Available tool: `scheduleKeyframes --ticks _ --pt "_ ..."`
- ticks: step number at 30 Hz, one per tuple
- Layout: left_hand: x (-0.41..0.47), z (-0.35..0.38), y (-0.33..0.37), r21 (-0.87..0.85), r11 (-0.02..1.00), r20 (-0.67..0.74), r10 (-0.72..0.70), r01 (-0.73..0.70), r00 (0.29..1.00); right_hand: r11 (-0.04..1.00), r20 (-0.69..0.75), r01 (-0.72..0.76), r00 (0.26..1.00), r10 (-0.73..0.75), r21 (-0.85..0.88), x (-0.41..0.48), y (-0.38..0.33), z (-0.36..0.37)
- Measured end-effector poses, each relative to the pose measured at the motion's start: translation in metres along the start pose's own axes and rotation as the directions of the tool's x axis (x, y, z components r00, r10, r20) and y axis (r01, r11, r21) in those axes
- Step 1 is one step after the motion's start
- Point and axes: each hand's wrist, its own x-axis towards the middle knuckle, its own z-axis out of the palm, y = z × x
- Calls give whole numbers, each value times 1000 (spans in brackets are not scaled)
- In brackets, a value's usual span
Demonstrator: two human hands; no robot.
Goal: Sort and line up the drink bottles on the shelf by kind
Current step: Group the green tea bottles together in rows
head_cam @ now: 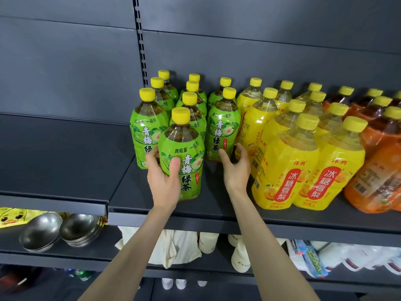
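Several green-label tea bottles with yellow caps stand grouped on the dark shelf (217,205). My left hand (162,179) grips the frontmost green bottle (184,153) from its left side; the bottle stands upright near the shelf's front. My right hand (235,168) is open, fingers spread, just in front of another green bottle (222,129) in the right green row, not clearly touching it. To the right stand several yellow pear-drink bottles (288,164), and beyond them orange-label bottles (377,168) at the far right.
The shelf's left section (54,161) holds nothing. Its back panel (65,72) rises behind the bottles. On the lower shelf sit stacked metal bowls (60,230), a yellow duck package (15,217), white cloth bags (180,246), white cups (238,257) and packaged goods (325,259).
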Motion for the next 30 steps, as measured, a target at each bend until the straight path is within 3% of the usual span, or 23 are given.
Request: scheduleKeyframes --ticks 2,4,7,12,17,21,24,27,30 --pt "-5 4 2 -6 1000 43 10 -9 999 991 46 24 998 -30 133 -15 -8 -14" --pt "-13 12 6 -12 999 103 38 -37 994 955 190 -1 980 -58 295 -28 -17 -27" --pt "-20 27 9 103 991 182 64 -84 981 929 361 -32 926 -112 370 -40 -18 -46" --pt "-11 34 17 191 982 290 -42 -15 956 937 352 10 926 -140 349 -37 -12 -57" --pt "6 31 36 307 898 305 220 -315 926 935 315 55 933 -173 351 -23 -7 -50" --pt "22 33 42 392 810 395 280 -436 875 948 284 80 943 -172 309 -19 -4 -43" --pt "31 35 40 508 639 394 424 -578 815 959 270 101 947 -174 264 -13 -6 -38" --pt "38 36 29 623 534 302 509 -571 806 969 278 90 948 -154 232 -7 -7 -35" --pt "39 35 15 584 603 272 485 -543 831 973 327 33 939 -108 226 -3 -4 -32"
